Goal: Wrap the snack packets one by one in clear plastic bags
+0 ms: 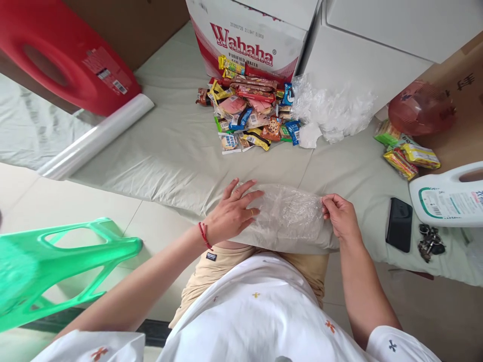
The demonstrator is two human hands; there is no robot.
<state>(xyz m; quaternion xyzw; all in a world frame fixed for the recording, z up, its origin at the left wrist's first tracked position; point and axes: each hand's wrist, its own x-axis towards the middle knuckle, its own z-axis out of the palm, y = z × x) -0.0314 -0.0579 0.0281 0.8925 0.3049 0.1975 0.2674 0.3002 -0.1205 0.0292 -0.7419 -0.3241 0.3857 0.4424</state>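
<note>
A crinkled clear plastic bag [290, 213] lies flat on the cloth-covered surface in front of me. My left hand [236, 208] rests at its left end with the fingers spread. At the opposite end, my right hand [337, 213] pinches the bag's upper right edge between thumb and fingers. Beyond the bag is a pile of wrapped snacks [251, 108] in many colours. Beside the pile sits a heap of crumpled clear plastic [335, 108].
A Wahaha carton [249, 35] and a white box [362, 55] stand behind. On the left are a red jug [75, 60], a plastic roll [101, 136] and a green stool [68, 266]. A phone [399, 223], keys [430, 242] and a white jug [451, 196] are on the right.
</note>
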